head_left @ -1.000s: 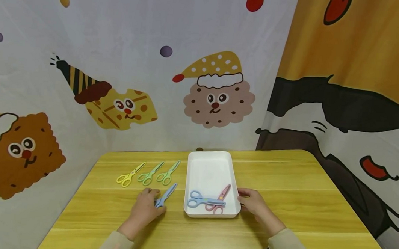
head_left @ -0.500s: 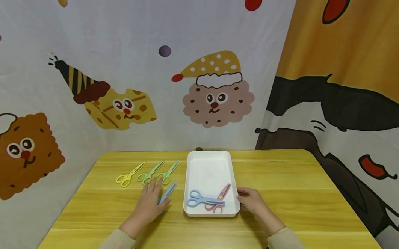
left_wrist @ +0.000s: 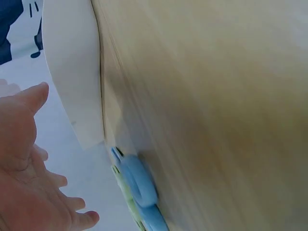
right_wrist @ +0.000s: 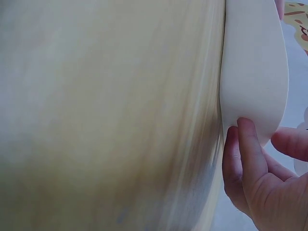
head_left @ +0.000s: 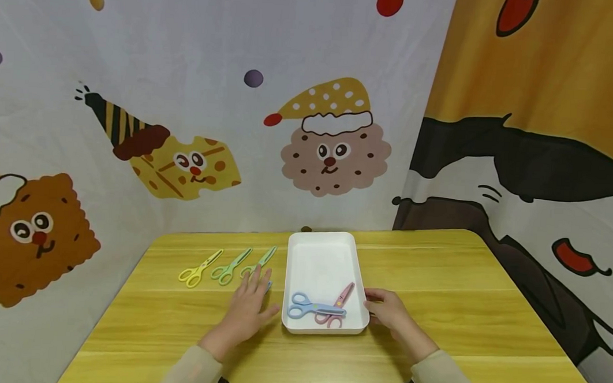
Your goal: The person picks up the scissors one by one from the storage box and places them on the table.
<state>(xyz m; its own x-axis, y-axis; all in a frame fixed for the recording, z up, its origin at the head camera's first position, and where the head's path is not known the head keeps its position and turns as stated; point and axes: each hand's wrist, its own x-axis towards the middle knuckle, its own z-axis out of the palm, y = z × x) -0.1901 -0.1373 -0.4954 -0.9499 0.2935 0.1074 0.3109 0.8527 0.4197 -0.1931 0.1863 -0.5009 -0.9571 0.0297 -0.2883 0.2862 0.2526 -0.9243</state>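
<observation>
My left hand (head_left: 246, 310) hovers over a blue pair of scissors (head_left: 268, 286), its fingers spread and holding nothing. It hides most of that pair in the head view; a blue handle (left_wrist: 139, 180) shows below the hand in the left wrist view. At the right wall of a white tray (head_left: 324, 256), my right hand (head_left: 390, 310) holds the side, fingertips against the outer wall (right_wrist: 255, 62) and thumb at the rim. Inside the tray, blue scissors (head_left: 305, 308) lie across pink scissors (head_left: 343, 297).
Left of the tray lie yellow scissors (head_left: 194, 276), green scissors (head_left: 224, 273) and light green scissors (head_left: 266, 257), the last partly behind my left fingers. All are on a wooden table (head_left: 438, 268). A printed cloth (head_left: 215, 48) hangs behind it.
My left hand has let go of the blue scissors' handles, spread its fingers and moved right and slightly forward over that pair. The right hand and tray have stayed put.
</observation>
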